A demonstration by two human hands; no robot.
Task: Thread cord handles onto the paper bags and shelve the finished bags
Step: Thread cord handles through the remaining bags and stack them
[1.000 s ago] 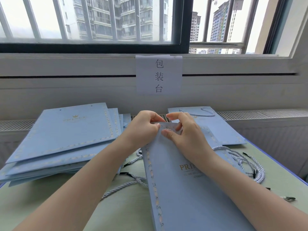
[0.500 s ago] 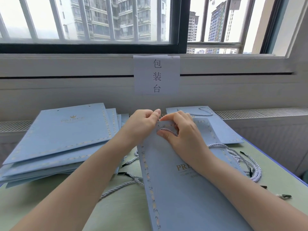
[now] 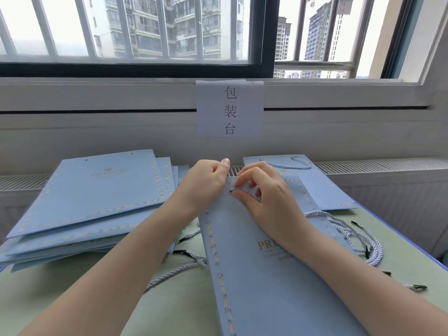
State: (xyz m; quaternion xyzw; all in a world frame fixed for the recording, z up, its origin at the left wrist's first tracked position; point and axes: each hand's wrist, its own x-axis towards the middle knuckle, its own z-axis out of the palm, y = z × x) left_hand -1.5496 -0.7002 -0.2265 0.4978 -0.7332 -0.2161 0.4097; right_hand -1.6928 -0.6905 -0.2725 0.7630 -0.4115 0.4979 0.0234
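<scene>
Head view: left hand (image 3: 206,183) pinched the paper bag (image 3: 261,275) top edge at twelve o'clock; right hand (image 3: 264,197) pinched the limp cord handle (image 3: 242,190) near its stiff tip; light, creasable paper.

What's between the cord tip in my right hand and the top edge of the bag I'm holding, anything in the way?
Nothing visible. The right hand pinches the cord right at the top of the bag, whose edge the left hand grips. The hole itself can't be made out.

Bag stack (image 3: 92,197) left of flat bag (image 3: 261,275); cords (image 3: 351,236) right.
</scene>
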